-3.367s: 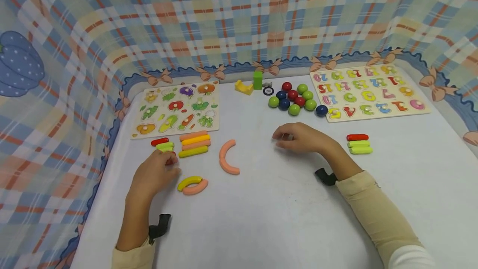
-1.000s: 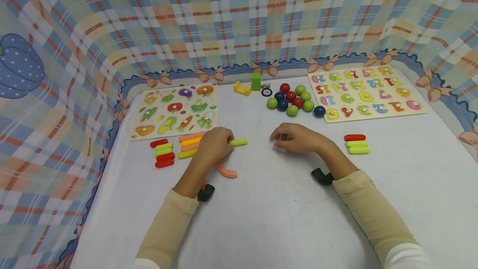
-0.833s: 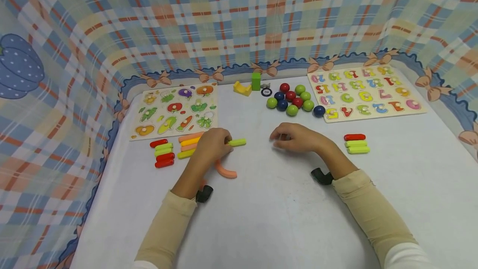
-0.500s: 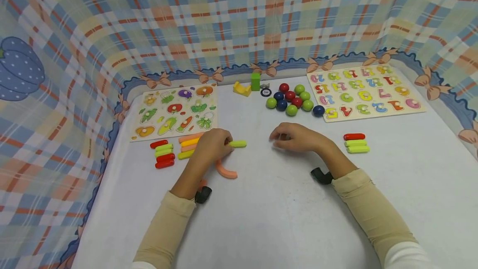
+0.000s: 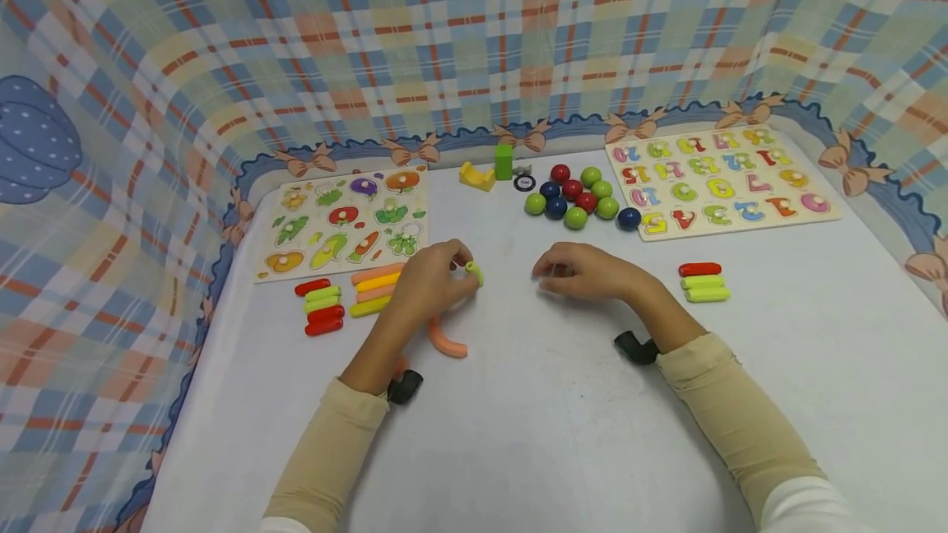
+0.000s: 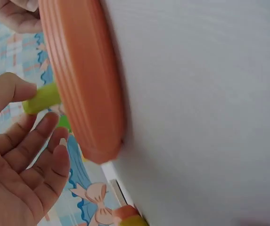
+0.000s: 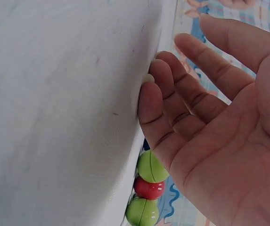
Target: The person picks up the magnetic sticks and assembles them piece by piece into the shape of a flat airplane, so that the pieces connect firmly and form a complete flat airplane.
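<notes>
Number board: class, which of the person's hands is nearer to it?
Right. The right hand is off the near left corner of the number board; the left hand, pinching a green stick, is farther left.

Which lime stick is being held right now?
The lime stick pinched in the left hand; the other four lime sticks lie with red sticks on the table.

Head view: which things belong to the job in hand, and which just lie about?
Likely the job: left hand, pinched green stick, perhaps other sticks, orange curve.
Apparently lying about: balls, number board, vegetable board, green block, yellow block.
</notes>
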`<state>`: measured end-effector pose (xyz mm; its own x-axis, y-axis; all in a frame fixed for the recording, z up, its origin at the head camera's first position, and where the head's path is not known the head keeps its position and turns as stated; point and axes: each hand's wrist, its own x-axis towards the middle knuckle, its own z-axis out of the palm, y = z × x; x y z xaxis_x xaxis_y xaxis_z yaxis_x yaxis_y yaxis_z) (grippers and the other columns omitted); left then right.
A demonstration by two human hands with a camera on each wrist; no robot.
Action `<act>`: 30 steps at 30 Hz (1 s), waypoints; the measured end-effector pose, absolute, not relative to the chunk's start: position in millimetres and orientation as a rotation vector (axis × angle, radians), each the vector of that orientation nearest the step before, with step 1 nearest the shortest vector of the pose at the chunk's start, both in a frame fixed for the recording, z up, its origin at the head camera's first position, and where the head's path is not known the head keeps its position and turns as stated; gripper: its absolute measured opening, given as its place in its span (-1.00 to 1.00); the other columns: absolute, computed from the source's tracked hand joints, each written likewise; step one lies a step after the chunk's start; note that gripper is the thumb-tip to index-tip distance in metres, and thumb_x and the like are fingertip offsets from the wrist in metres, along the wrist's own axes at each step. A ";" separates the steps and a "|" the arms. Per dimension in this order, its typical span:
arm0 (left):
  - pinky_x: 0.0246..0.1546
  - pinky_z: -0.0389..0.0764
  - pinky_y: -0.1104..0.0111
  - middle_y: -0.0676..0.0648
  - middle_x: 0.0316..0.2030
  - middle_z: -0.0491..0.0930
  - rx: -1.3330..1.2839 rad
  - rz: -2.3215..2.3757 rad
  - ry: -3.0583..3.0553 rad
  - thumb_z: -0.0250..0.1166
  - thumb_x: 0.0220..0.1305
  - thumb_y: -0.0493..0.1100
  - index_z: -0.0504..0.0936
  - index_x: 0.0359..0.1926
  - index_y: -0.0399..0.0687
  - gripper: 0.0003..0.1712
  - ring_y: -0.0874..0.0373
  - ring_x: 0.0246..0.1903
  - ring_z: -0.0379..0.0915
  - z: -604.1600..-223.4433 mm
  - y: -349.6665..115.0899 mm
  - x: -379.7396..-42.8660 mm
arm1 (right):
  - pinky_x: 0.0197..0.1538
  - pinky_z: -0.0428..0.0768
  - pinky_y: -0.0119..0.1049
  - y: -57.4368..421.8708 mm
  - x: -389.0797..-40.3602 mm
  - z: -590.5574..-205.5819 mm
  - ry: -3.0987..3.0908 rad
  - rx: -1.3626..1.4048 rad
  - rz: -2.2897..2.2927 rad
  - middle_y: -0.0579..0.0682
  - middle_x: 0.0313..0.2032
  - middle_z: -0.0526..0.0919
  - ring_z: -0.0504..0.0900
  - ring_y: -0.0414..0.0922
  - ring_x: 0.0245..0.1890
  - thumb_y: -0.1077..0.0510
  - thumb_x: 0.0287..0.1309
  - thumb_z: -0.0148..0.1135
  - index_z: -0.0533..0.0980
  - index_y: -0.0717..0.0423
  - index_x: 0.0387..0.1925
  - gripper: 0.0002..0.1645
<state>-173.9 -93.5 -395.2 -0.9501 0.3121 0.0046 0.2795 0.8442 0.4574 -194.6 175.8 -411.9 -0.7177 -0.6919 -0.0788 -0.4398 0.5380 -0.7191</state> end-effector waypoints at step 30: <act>-0.37 0.38 0.34 0.07 -0.45 0.46 0.466 0.391 2.815 0.34 0.04 -0.04 0.63 -0.20 0.05 -0.73 0.16 -0.42 0.34 -393.2 -101.9 -170.0 | -0.17 0.43 -0.25 176.3 -197.6 -417.1 2.443 -0.933 -0.982 -0.11 -0.23 0.51 0.42 -0.15 -0.27 0.10 0.14 0.17 0.54 0.03 -0.13 -0.75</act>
